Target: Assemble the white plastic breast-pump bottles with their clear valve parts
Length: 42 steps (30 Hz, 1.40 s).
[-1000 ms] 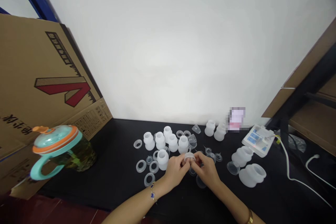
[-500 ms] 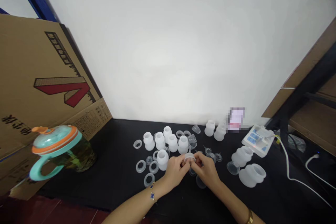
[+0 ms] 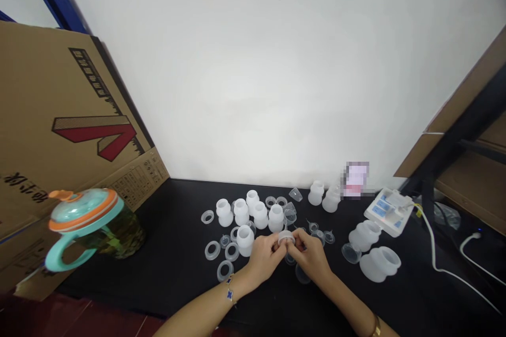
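Note:
Between the fingertips of my left hand (image 3: pixel 265 255) and my right hand (image 3: pixel 310 254) is a whitish ring collar (image 3: pixel 286 235), of the kind used on a baby bottle. Both hands are closed on it, thumbs pressing from the near side; a clear teat seems to stick up from its far side. Several white baby bottles (image 3: pixel 245 241) stand upright just left of and behind my hands. Loose ring collars (image 3: pixel 225 270) lie left of my left hand. Clear silicone teats (image 3: pixel 329 237) lie beyond my right hand, some partly hidden by it.
A teal-lidded jug (image 3: pixel 114 231) stands at the left before a cardboard box (image 3: pixel 79 89). Two wider bottles (image 3: pixel 380 264) lie tilted at the right, near a white power strip (image 3: pixel 389 210) and its cable (image 3: pixel 435 253). Clear caps (image 3: pixel 295 194) lie near the wall.

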Tool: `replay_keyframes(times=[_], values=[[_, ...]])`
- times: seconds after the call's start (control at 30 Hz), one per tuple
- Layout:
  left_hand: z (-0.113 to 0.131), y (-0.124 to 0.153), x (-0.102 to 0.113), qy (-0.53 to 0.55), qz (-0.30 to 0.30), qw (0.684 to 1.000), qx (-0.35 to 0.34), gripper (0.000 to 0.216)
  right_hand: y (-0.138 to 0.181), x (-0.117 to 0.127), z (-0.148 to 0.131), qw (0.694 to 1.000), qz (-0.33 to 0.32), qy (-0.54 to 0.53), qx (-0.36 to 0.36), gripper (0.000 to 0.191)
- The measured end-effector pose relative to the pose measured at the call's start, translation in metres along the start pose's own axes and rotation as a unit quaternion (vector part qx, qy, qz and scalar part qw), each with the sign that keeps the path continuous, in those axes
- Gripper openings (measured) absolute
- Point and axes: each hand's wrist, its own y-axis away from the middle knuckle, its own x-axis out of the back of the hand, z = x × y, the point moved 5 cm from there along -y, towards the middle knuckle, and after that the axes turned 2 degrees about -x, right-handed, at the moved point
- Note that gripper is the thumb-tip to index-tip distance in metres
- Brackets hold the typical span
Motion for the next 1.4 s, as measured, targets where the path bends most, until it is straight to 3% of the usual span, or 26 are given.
replay_keyframes(times=[1.4], values=[[0.0007,0.0043,0.0002,0.037,-0.005,0.999,-0.026,0.036,0.0038,0.001,-0.0008,1.0,0.003,-0.013,0.013,0.023]])
